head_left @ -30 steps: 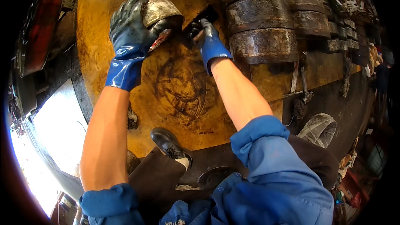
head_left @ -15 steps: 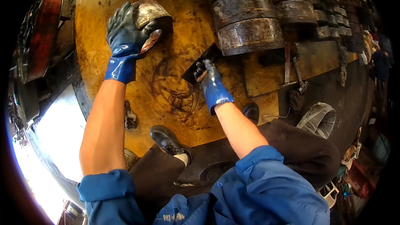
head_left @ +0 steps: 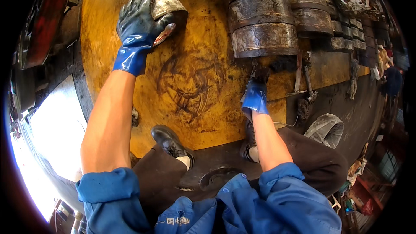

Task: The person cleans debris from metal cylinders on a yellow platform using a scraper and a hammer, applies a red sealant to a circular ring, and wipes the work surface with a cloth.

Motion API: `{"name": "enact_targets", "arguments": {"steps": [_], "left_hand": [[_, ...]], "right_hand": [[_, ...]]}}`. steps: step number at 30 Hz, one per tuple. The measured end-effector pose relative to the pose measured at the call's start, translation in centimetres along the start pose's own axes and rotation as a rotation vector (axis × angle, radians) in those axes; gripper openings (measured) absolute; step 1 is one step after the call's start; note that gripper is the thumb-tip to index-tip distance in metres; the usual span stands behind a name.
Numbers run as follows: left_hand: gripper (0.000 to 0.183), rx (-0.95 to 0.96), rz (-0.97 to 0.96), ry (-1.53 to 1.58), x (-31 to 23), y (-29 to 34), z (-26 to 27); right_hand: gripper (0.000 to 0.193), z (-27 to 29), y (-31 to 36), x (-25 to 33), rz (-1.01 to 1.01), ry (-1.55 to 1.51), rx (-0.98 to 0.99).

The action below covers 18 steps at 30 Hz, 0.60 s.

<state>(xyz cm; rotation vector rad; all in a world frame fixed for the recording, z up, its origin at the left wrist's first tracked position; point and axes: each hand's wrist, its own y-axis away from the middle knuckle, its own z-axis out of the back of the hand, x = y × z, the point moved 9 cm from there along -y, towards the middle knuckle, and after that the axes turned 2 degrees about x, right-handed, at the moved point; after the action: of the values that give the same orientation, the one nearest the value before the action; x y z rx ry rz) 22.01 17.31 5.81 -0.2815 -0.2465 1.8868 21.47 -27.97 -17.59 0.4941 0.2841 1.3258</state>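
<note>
My left hand (head_left: 141, 19), in a blue rubber glove with a dark, dirty front, grips a worn metal ring (head_left: 167, 4). Its fingers reach along the ring's left side and the thumb lies across the near side. A reddish edge shows under the thumb. In the shadow below the nearest stack of rings sits my right hand (head_left: 255, 91), gloved alike. Its fingers appear closed around a dark flat piece (head_left: 261, 73), which is mostly lost against the dark surroundings. Both the ring and my left hand are over a stained yellow board (head_left: 203, 125).
Stacks of blackened metal rings (head_left: 264, 39) stand at the far right. Near them lie a hammer-like tool (head_left: 308, 80) and a clear plastic bag (head_left: 327, 128). A red-sided round part (head_left: 47, 21) is at the far left. My black shoe (head_left: 169, 141) rests on the board's near edge.
My right hand has moved right with the dark flat piece, from the board's middle to below the ring stack. My left hand stays on the metal ring; the whole view has shifted slightly.
</note>
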Motion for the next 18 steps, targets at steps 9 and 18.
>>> {"name": "enact_targets", "arguments": {"steps": [9,18], "left_hand": [[0.082,0.025,0.034,-0.009,0.3,0.4,0.2],[0.081,-0.033,-0.018,-0.035,-1.4,0.0,1.6]], "right_hand": [[0.038,-3.4,5.2,8.2,0.257,0.156,0.121],[0.048,-1.0,3.4,5.9,0.047,0.360,0.192]]}}
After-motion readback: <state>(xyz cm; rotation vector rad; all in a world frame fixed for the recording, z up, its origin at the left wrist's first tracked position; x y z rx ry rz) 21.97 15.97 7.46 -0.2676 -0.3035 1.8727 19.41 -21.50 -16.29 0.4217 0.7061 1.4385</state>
